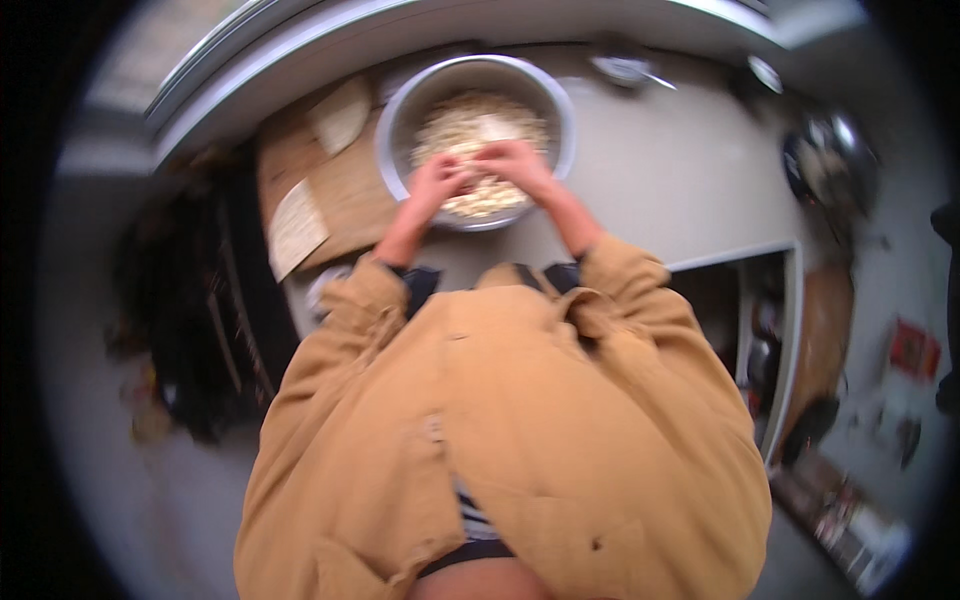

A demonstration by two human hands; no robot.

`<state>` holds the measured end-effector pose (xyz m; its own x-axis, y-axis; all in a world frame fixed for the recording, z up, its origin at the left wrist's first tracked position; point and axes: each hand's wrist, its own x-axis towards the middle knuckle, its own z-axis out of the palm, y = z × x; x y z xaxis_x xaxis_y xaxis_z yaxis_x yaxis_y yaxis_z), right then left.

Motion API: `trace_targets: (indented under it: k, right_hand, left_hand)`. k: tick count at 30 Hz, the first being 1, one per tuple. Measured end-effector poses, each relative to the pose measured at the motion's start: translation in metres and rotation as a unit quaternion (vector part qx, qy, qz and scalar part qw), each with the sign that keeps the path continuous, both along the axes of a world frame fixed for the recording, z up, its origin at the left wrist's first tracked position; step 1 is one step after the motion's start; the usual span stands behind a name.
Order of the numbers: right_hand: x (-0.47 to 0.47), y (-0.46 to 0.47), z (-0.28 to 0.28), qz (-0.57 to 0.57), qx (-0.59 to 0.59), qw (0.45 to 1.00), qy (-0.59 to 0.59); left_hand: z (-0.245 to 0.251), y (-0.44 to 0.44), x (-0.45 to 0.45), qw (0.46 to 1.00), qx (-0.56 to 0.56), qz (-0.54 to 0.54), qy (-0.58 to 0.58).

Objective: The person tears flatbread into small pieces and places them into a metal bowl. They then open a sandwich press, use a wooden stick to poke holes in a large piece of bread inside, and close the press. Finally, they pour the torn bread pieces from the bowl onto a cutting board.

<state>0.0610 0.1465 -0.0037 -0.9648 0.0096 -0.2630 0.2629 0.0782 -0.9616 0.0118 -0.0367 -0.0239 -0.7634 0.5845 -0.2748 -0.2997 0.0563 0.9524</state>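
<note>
A large round metal bowl (568, 135) stands on the counter before me, holding many small pale pieces (480, 124) of food that I cannot name exactly. My left hand (441, 178) and my right hand (514, 165) meet over the near half of the bowl, fingertips close together. Blur hides whether a piece is pinched between them. A whiter piece (499, 127) lies among the rest, just beyond my right hand.
Left of the bowl is a wooden board (352, 202) with a flat pale piece (343, 120) and a speckled sheet (298, 229). A small dish with a utensil (622, 69) stands back right; a dark shiny pan (829, 161) is at far right.
</note>
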Motion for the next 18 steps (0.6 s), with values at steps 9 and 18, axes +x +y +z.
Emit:
trace_targets:
  k: [9,18]
  right_hand:
    - [-0.003,-0.021,0.026,0.019,0.231,0.969,0.091]
    - [-0.012,-0.013,0.002,-0.152,0.111,0.981,-0.056]
  left_hand:
    - [0.021,-0.003,0.009,0.994,-0.091,0.014,0.055]
    - [0.026,0.000,0.014,0.996,-0.009,0.076,-0.041]
